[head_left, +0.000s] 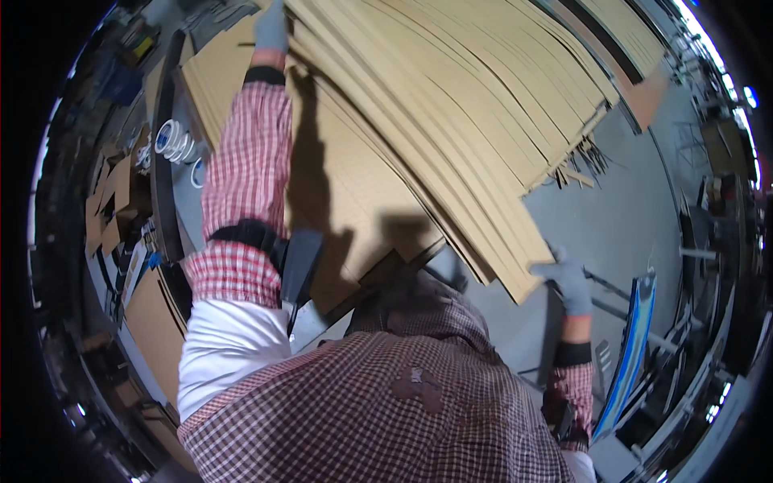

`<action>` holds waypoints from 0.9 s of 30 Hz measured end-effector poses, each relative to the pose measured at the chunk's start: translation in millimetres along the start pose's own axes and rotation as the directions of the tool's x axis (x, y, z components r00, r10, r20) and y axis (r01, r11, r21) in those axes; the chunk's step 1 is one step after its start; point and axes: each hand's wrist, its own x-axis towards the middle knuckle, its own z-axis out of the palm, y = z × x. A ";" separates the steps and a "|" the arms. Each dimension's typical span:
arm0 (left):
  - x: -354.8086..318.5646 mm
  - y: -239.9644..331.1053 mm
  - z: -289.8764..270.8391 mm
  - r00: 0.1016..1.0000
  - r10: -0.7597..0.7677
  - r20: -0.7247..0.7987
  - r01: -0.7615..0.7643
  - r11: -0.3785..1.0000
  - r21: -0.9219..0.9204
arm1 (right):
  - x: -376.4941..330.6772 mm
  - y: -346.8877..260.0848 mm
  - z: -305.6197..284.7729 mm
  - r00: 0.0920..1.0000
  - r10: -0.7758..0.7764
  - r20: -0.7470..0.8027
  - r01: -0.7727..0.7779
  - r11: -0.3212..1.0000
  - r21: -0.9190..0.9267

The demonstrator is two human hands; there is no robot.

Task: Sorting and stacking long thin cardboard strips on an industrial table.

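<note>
Long tan cardboard strips (451, 153) lie side by side in a slanting bundle, running from the upper left down to the right. My right hand (567, 282), in a grey glove, is closed on the near right corner of this bundle. Stretched far forward, my left hand (272, 30) is gloved too and lies against the bundle's far left end. Its fingers run out at the top of the picture, so their grip is hidden. Under the bundle's left edge is a wide flat cardboard sheet (354, 189), with my arm's shadow across it.
More cut cardboard (523, 88) spreads over the far right, with thin scraps (581, 165) hanging at its edge. White tubs (175, 141) stand to the left beside a dark rail (167, 161). Cardboard boxes (117, 193) sit farther left. A blue panel (628, 354) leans near my right forearm.
</note>
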 end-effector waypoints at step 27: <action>-528.7 131.3 199.9 0.412 0.194 0.890 0.885 0.149 -0.441 | 79.3 80.7 -5.0 0.948 0.078 0.308 -0.029 0.987 -0.161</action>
